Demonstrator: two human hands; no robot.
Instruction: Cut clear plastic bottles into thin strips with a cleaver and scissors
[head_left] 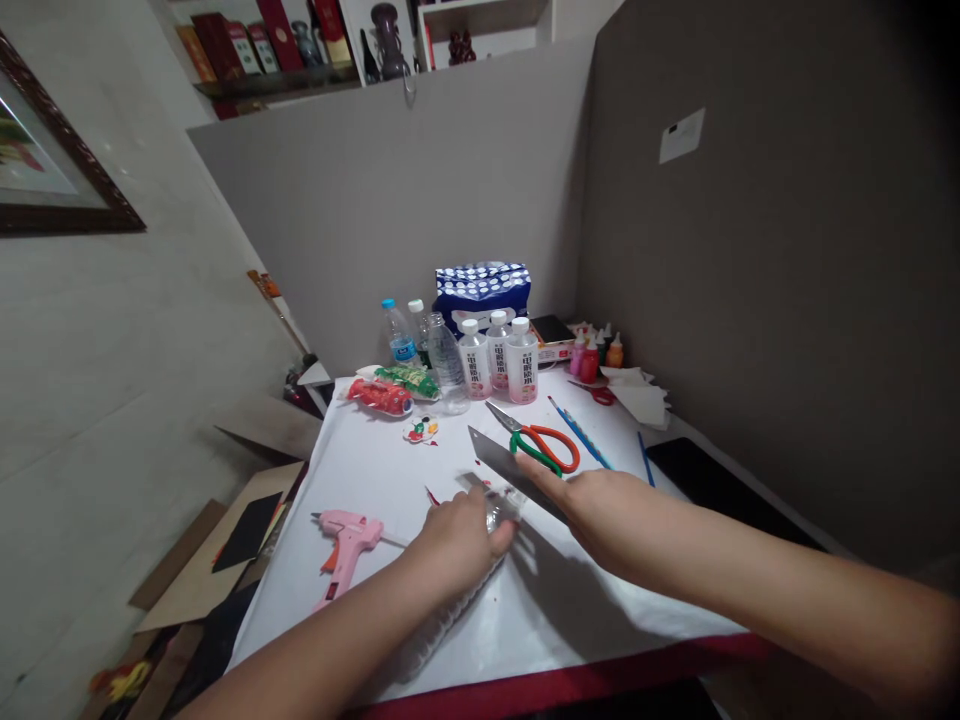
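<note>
Gripping a clear bottle [450, 625] beneath them — left fingers [472, 512]; right fingers [543, 477] clasp a knife [496, 460].

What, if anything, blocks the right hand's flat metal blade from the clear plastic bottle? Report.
The left hand covers part of the clear plastic bottle; nothing visible stands between its far end and the metal blade.

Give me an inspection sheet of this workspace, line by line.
Surface: white-covered table, with small red marks near the hands.
Job's things: clear ridged bottle lying on its side; flat metal blade above the table.
Clutter: open scissors, pink glue gun, three labelled bottles standing at the back.
Hands: left hand grips the bottle; right hand holds the blade, forefinger along it.
Cables: nothing seen.
Surroundings: grey partition behind; framed picture on the left wall.
</note>
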